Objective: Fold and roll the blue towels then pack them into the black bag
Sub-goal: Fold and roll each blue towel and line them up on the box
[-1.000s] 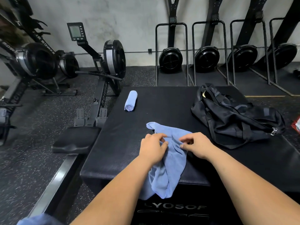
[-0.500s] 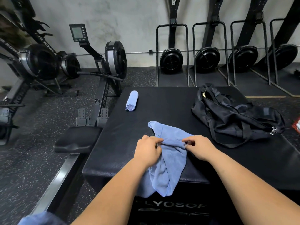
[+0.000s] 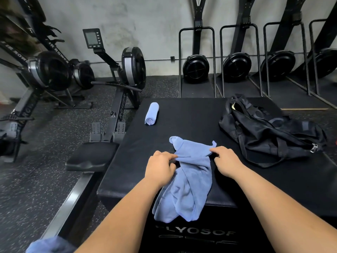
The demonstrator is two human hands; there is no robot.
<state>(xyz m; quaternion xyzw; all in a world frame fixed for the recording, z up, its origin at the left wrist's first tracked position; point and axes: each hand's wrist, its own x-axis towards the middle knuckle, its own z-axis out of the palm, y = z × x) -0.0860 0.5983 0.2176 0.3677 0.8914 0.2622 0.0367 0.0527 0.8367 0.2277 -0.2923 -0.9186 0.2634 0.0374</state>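
Left hand (image 3: 160, 167), right hand (image 3: 226, 161) on blue towel (image 3: 191, 181), opposite edges.

Between the rolled towel (image 3: 151, 114) at the far left and the black bag (image 3: 269, 136) on the right, the surface (image 3: 191, 121) lies bare, a wide lane from the loose towel (image 3: 189, 179) to the far edge. The bag sprawls over the right side, with a strap loop trailing near the right hand (image 3: 228, 161) (the tightest spot). Left of the left hand (image 3: 161, 166) a bare strip runs up to the rolled towel. Just off the left edge stand a rowing machine's seat (image 3: 91, 157) and rail (image 3: 73, 201). Both hands pinch the loose towel, which hangs over the near edge.
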